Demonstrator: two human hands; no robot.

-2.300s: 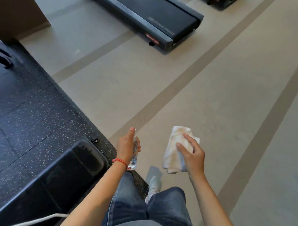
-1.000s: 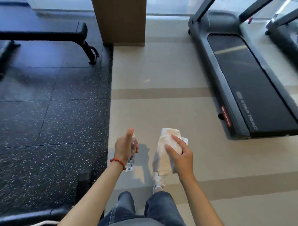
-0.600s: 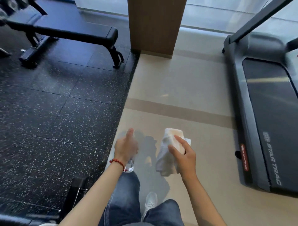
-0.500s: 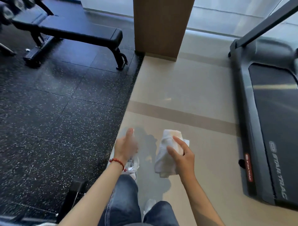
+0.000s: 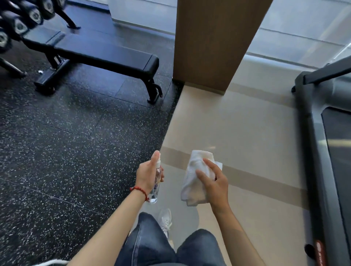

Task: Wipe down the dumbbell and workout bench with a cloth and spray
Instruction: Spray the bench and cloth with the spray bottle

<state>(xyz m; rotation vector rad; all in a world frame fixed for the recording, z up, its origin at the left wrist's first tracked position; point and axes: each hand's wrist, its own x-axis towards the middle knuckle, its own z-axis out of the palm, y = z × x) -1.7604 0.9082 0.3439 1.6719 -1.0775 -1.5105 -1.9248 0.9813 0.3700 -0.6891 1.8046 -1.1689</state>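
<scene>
The small clear plastic spray bottle (image 5: 156, 182) is gripped in the left hand (image 5: 147, 175), the crumpled white cloth (image 5: 193, 180) pinched by the right hand (image 5: 214, 182) — the long black padded workout bench (image 5: 106, 55) is best approached squarely, well ahead — dumbbells (image 5: 19, 20) racked beyond.

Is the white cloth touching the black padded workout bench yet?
Apart. The head view shows the white cloth in the right hand, over beige floor, well short of the black padded bench.

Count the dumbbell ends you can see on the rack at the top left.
5, all at the top-left corner: and. They are blurred, and more may lie beyond the frame edge.
</scene>
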